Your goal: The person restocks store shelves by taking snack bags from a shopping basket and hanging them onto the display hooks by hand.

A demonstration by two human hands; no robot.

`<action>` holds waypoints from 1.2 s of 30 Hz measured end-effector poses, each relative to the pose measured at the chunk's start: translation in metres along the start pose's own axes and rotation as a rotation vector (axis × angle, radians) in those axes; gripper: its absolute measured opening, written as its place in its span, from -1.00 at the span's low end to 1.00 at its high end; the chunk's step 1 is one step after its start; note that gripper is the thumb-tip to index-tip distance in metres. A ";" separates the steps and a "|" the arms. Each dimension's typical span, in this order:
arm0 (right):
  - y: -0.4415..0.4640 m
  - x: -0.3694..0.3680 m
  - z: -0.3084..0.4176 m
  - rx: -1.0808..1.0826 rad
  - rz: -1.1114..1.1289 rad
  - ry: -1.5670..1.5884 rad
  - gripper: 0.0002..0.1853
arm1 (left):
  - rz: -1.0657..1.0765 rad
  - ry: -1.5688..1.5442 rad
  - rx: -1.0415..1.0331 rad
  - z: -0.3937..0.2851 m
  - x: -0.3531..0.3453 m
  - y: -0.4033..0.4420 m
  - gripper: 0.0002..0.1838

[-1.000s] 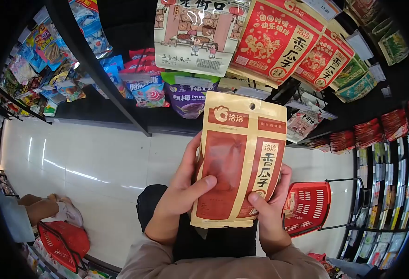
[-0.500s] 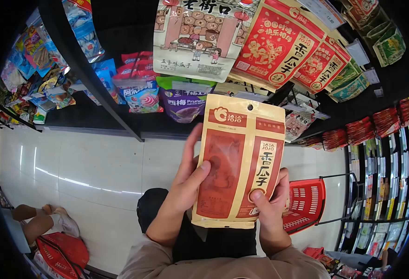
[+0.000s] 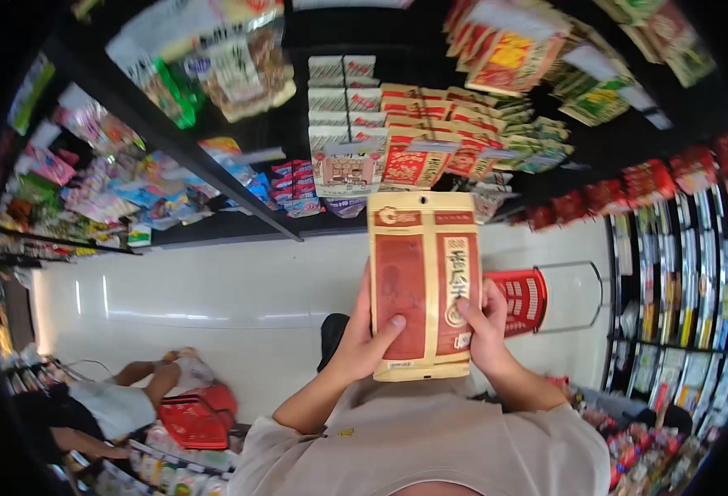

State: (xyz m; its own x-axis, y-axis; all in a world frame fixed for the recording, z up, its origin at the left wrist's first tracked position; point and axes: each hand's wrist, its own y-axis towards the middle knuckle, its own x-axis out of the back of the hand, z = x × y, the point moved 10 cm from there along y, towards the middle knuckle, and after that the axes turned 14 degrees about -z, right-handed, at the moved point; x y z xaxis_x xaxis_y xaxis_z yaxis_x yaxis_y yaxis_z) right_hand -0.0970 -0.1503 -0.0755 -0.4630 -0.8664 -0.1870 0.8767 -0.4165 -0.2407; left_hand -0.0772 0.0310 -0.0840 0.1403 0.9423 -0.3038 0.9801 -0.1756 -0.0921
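Observation:
A tan and dark-red bag of sunflower seeds (image 3: 401, 273) is held upright in front of my body, its printed panels facing me. My left hand (image 3: 365, 341) grips its left edge, with the thumb lying across the lower front. On the opposite edge my right hand (image 3: 488, 329) holds the bag, thumb pressed on the front beside the printed round mark. The other fingers of both hands are mostly hidden behind the bag. Just beyond its top, similar red and tan seed bags (image 3: 413, 162) and white illustrated bags (image 3: 347, 169) stand in rows on the shelf.
A red shopping basket (image 3: 522, 302) with a black handle is on the floor to the right. At the lower left are another person (image 3: 120, 409) and a second red basket (image 3: 202, 413). Red packets (image 3: 653, 183) line the right shelf; a dark shelf post (image 3: 190, 157) slants at left.
The view has pulled back and shifted, so the bag and shelf goods look smaller and more shelf rows show. Both hands still hold the bag. More of the other person shows at left.

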 end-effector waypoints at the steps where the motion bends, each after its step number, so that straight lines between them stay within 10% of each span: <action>1: -0.012 -0.011 0.032 -0.008 -0.014 0.054 -0.58 | -0.021 -0.007 0.034 -0.033 -0.006 -0.011 -0.14; 6: -0.056 -0.039 0.120 -0.015 -0.005 0.069 -0.51 | -0.140 -0.105 0.210 -0.143 -0.019 -0.052 -0.17; 16: -0.010 -0.006 0.163 0.111 0.042 0.096 -0.49 | -0.123 0.028 0.197 -0.132 -0.081 -0.013 -0.22; 20: 0.028 0.016 0.165 -0.239 0.149 0.182 -0.87 | -0.114 0.167 0.101 -0.154 -0.122 0.013 -0.24; 36: 0.140 0.077 0.189 -0.232 0.222 0.126 -0.68 | -0.264 0.060 0.059 -0.146 -0.213 0.091 -0.30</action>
State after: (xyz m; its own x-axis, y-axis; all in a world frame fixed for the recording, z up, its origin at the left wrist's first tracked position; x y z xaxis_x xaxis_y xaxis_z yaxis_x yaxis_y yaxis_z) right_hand 0.0143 -0.3276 0.0564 -0.2890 -0.8820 -0.3722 0.9117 -0.1349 -0.3882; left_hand 0.0021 -0.1441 0.1110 -0.1091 0.9725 -0.2057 0.9743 0.0635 -0.2162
